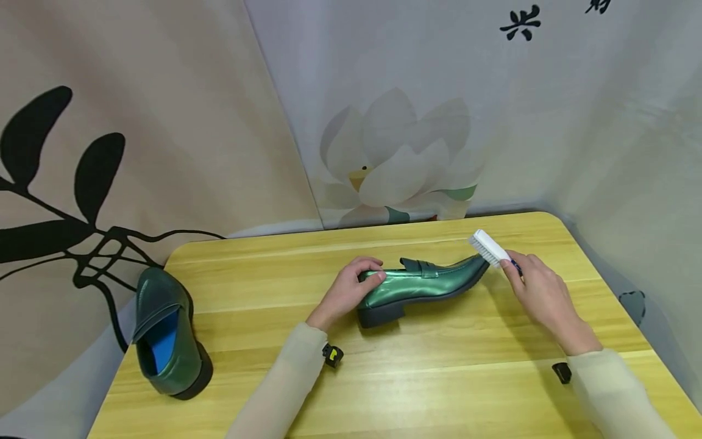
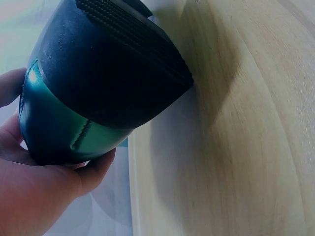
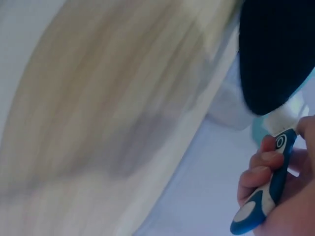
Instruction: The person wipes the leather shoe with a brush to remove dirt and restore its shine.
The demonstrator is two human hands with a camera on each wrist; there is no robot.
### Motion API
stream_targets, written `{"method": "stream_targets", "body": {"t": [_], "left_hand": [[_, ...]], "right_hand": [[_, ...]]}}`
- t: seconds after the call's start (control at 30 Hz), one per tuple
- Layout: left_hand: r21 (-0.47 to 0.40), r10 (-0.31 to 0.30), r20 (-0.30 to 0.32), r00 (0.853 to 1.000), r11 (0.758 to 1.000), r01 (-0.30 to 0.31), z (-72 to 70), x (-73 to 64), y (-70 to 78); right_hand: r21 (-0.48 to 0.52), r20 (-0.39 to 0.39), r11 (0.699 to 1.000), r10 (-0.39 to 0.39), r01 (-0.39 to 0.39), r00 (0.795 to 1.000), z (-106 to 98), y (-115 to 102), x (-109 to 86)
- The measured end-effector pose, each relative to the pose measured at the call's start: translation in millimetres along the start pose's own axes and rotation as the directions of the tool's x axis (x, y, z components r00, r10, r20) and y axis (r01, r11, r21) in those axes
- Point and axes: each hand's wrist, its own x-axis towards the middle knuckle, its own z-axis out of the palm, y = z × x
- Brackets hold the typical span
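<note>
A shiny green loafer (image 1: 419,283) with a black sole is held a little off the table, its toe pointing right. My left hand (image 1: 353,288) grips it at the heel, with thumb and fingers round the back opening. The left wrist view shows the black heel block (image 2: 113,69) and the green back of the shoe above my fingers. My right hand (image 1: 540,296) holds a white brush (image 1: 488,246) by its blue and white handle (image 3: 268,191). The brush's bristles are at the toe of the loafer; whether they touch it is hard to tell.
The matching green loafer (image 1: 172,341), with a blue insole, stands at the left edge of the wooden table (image 1: 439,390). Behind the table hangs a printed curtain (image 1: 219,122) with leaf and flower patterns.
</note>
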Motion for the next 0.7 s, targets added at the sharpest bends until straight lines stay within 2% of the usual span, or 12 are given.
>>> {"method": "stream_targets", "body": {"t": [0.13,0.37,0.6,0.7], "left_hand": [[0.002,-0.005,0.006,1.000,1.000,0.005,-0.1,1.5,-0.8],[0.005,-0.010,-0.009,1.000,1.000,0.010,-1.8,1.5,0.5],[0.010,-0.007,0.000,1.000,1.000,0.007,-1.0,2.4,1.2],[0.012,-0.003,0.004,1.000,1.000,0.003,0.2,1.6,0.8]], "right_hand": [[-0.001,-0.007,1.000,0.011,-0.011,1.000,-1.1,3.8,1.3],[0.049,-0.002,0.996,-0.076,0.076,0.997,-6.7,-15.4,1.6],[-0.017,0.039,0.998,0.053,-0.052,0.998,-8.9,-4.1,15.7],[-0.021,0.044,0.997,0.075,-0.074,0.996,-9.1,0.3,16.7]]}}
